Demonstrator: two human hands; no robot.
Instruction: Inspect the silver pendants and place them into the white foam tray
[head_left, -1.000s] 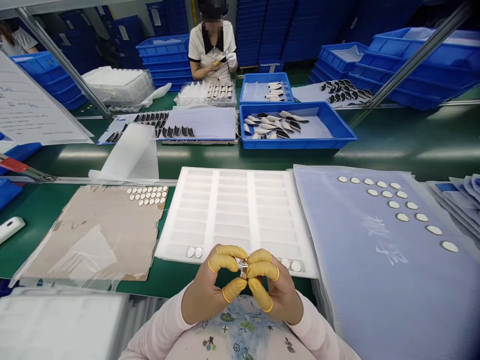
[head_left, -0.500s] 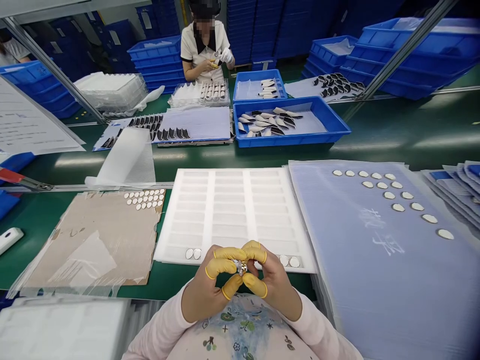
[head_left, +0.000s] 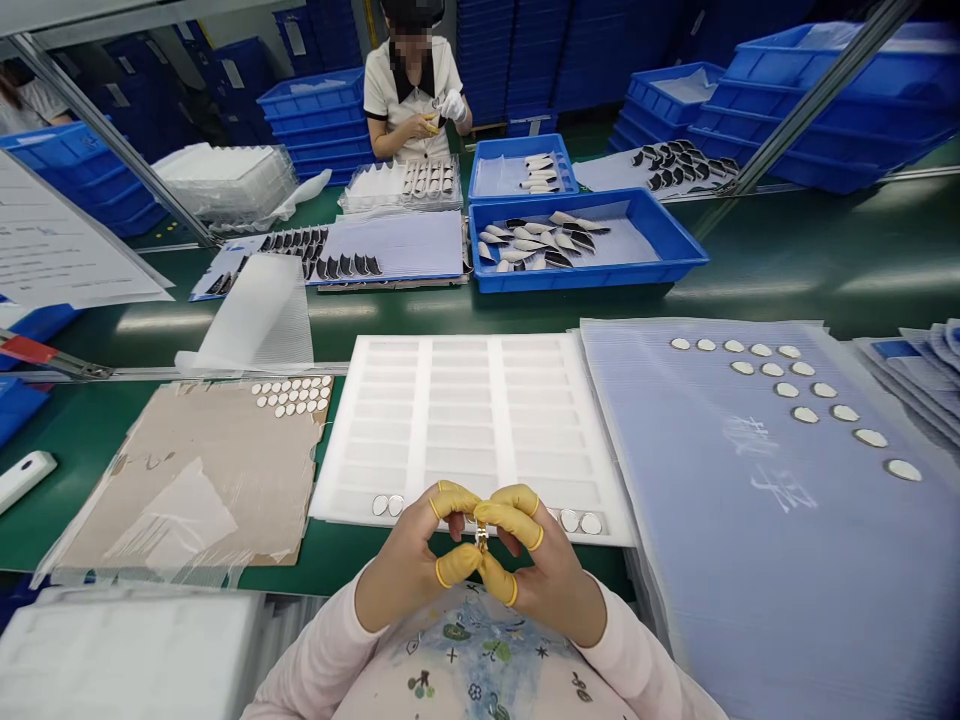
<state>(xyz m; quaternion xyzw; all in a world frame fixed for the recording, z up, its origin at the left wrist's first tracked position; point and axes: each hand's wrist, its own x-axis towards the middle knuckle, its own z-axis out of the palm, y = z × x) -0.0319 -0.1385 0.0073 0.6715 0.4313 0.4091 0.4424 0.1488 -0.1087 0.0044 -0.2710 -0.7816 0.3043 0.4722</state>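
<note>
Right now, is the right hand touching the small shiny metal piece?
Touching. The head view shows the right hand with the small shiny metal piece pinched at its yellow-covered fingertips, without visible gap.

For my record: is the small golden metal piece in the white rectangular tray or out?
Out: the left hand and right hand pinch the metal piece.

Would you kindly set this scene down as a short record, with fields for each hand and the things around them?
Left hand: pinching a small shiny piece, yellow finger covers on
Right hand: pinching the same piece
Ahead: white tray, white discs along its near edge
Left side: cardboard with more discs
Right side: bluish sheet with spread-out discs
Farther off: co-worker, blue bins
</note>
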